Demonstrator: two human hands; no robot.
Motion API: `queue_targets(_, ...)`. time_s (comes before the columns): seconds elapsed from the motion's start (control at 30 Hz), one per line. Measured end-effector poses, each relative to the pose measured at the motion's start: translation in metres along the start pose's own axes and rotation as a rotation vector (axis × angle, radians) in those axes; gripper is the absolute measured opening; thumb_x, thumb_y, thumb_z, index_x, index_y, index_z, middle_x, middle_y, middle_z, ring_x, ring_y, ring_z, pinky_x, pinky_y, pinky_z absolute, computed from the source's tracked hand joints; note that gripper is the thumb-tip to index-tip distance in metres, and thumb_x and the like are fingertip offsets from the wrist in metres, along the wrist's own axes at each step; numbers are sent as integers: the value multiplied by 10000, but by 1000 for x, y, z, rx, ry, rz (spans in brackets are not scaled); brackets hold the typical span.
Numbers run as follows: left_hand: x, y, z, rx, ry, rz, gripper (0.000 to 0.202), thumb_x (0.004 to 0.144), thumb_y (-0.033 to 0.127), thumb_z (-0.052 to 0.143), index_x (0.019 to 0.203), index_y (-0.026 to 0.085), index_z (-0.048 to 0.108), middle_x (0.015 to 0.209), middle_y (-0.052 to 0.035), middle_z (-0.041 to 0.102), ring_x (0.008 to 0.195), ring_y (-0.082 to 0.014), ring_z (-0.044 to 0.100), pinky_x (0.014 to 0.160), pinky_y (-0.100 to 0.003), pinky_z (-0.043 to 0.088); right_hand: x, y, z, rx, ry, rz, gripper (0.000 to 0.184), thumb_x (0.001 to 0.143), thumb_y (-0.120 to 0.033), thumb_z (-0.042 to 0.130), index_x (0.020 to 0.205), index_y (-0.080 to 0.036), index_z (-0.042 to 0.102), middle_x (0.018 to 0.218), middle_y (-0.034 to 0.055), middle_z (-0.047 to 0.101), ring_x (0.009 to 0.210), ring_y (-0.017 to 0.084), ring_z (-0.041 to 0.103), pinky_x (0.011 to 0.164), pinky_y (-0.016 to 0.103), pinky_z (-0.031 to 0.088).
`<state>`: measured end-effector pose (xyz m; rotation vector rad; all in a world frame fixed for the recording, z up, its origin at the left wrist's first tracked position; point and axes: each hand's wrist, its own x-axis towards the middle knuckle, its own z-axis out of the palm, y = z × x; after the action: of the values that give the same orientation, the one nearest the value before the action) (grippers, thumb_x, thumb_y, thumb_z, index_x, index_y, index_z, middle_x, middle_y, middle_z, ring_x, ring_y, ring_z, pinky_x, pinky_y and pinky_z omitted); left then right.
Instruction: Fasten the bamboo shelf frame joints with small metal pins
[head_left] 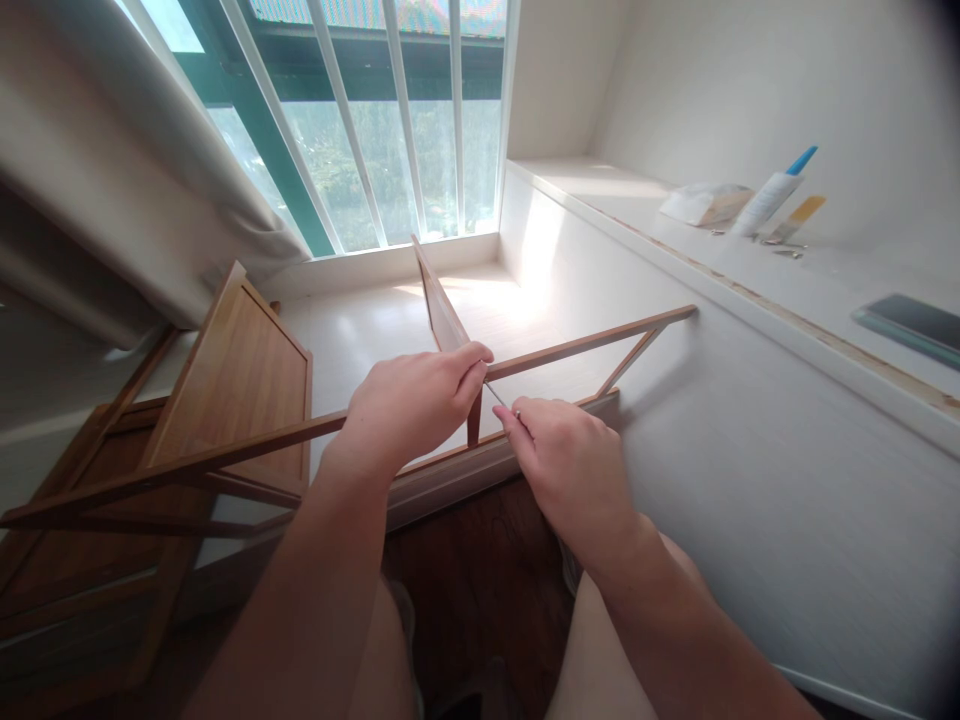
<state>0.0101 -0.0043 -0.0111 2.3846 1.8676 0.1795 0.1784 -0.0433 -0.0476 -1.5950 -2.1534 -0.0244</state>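
Head view: I see both hands at work near the middle of the frame. The left hand (pixel 409 405) has its fingers closed around the long rail of a wooden frame (pixel 585 344), which runs from the lower left to right of centre. The right hand (pixel 574 450), just to the right, pinches a thin metal tool (pixel 496 394) between thumb and fingers, its far end at the rail beside the left fingertips. I can't tell whether its tip sits in a hole. Left of centre, a slatted wooden panel (pixel 247 380) stands tilted. A white ledge (pixel 810 285) at the upper right carries a white tube (pixel 766 203) with a blue tip, a plastic bag (pixel 705 203) and, near the right edge, a dark flat device (pixel 915 328). Daylight enters through the barred window (pixel 382 150) at the top.
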Motion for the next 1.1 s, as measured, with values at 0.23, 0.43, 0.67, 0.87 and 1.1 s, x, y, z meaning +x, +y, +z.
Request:
queue_targets(0.23, 0, 0, 0, -5, 13, 7, 418, 974, 518, 169, 1197, 477, 520, 1045, 70, 719, 899, -250, 675, 671, -333, 385, 2, 5, 2, 22, 21, 12, 325, 1010, -368, 420, 758, -205, 544, 738, 3, 627, 699, 148, 534, 574, 290, 201)
queue_targets(0.43, -1, 0, 1, -14, 15, -1, 407, 974, 515, 182, 1186, 471, 526, 1046, 69, 722, 897, -249, 677, 671, -337, 384, 2, 2, 11, 82, -4, 59, 402, 1014, -399, 368, 716, -196, 544, 602, 4, 589, 526, 130, 461, 550, 298, 155)
queue_targets(0.67, 1, -3, 3, -8, 37, 15, 391, 974, 522, 186, 1183, 485, 514, 1033, 80, 718, 893, -255, 680, 668, -341, 389, 3, 0, 16, 367, -24, 98, 442, 1010, -402, 351, 634, -200, 470, 542, -6, 521, 505, 123, 406, 551, 291, 190)
queue_targets(0.87, 0, -2, 3, 6, 45, 23, 387, 976, 508, 193, 1177, 472, 522, 1037, 75, 719, 876, -251, 682, 657, -339, 384, 2, 0, 24, 631, -73, 186, 537, 1001, -480, 333, 549, -204, 424, 484, -5, 468, 488, 125, 406, 533, 284, 223)
queue_targets(1.1, 0, -2, 2, 7, 49, 28, 383, 976, 508, 192, 1179, 480, 516, 1027, 87, 721, 871, -257, 685, 647, -339, 387, 0, -4, 28, 539, -10, 120, 452, 990, -421, 374, 594, -203, 390, 507, -27, 412, 498, 114, 359, 547, 274, 229)
